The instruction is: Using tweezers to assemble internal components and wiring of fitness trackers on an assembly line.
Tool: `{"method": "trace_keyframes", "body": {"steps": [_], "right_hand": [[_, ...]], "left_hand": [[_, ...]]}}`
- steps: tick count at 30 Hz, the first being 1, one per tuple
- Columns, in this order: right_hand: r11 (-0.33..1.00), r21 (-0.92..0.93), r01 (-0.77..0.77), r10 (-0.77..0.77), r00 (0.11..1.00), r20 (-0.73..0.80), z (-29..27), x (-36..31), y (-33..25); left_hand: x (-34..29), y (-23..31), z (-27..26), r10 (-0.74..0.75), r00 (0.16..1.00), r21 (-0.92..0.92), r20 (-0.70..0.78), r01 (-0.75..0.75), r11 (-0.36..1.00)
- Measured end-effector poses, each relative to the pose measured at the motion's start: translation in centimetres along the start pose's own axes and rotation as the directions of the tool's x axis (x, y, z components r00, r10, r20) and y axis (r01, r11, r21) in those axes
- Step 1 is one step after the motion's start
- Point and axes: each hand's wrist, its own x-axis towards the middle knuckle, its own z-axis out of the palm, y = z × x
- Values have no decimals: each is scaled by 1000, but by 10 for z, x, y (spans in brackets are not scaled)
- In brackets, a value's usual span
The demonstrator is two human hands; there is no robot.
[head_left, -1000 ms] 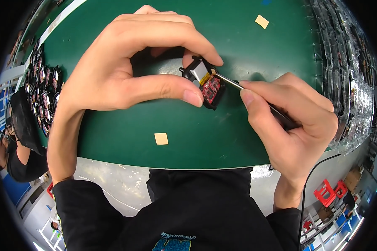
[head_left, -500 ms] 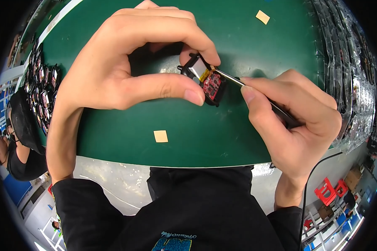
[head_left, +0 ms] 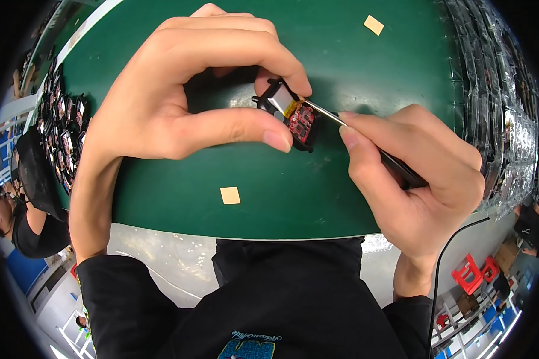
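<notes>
Between the thumb and fingers of my left hand (head_left: 179, 90) is a small black device housing (head_left: 306, 145), held tilted above the table. Inside it sit a silver battery pouch (head_left: 279, 99), a strip of yellow tape (head_left: 291, 109) and a red circuit board (head_left: 302, 122). My right hand (head_left: 422, 173) is closed round a thin pointed metal tool with a dark handle (head_left: 324, 111); whether it is tweezers or a pick I cannot tell. Its tip touches the housing's upper edge by the tape, close to my left index finger.
Two cream paper squares lie on the green table (head_left: 269, 203): a near one (head_left: 230, 195) and a far one (head_left: 374, 25). Many similar devices (head_left: 63, 131) are piled at the left edge. Stacked clear plastic trays (head_left: 503, 119) line the right. A person (head_left: 33, 221) sits at far left.
The tool and my right hand have shifted slightly left, with the tip still at the housing's edge. My left hand keeps its hold on the housing, nearly unmoved.
</notes>
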Motion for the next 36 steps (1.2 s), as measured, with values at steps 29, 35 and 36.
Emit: {"method": "trace_keyframes", "body": {"steps": [29,35,36], "right_hand": [[999,30,-29,28,999,37,-1,1,2],[1000,5,4,-4,1000,-4,2,-3,1],[999,-7,34,-35,999,-19,2,-3,1]], "left_hand": [[-1,0,-1,25,1000,32,13,-25,999],[0,0,-1,26,1000,12,1,-26,1000],[1,1,-1,24,1000,11,-2,-24,1000]]}}
